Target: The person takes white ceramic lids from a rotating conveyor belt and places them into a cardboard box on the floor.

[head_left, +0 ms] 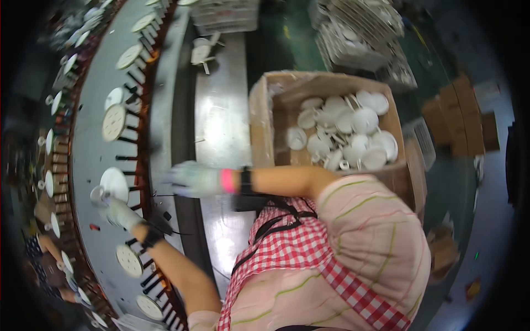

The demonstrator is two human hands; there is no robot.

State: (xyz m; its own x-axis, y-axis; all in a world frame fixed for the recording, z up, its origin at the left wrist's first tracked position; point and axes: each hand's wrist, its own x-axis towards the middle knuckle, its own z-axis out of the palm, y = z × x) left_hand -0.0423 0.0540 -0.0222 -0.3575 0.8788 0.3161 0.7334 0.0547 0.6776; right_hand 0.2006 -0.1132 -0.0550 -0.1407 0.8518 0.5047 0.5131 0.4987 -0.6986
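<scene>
My left hand (120, 214), in a white glove, reaches over the curved grey conveyor (91, 149) and grips a small white round part (98, 194) beside a white disc (114, 183) standing on the black pegs. My right hand (193, 180), also gloved, with a pink cuff and a black wristband, hovers blurred over the edge of the steel table (221, 121). Whether it holds anything is not clear. An open cardboard box (264, 118) of white round housings (353, 129) stands just beyond my right forearm.
More white discs (114, 122) ride the pegs all along the conveyor. Stacked white trays (359, 33) and a crate (226, 16) stand at the back. Flat cardboard pieces (461, 118) lie on the green floor at right. Another person's arm (49, 248) shows at lower left.
</scene>
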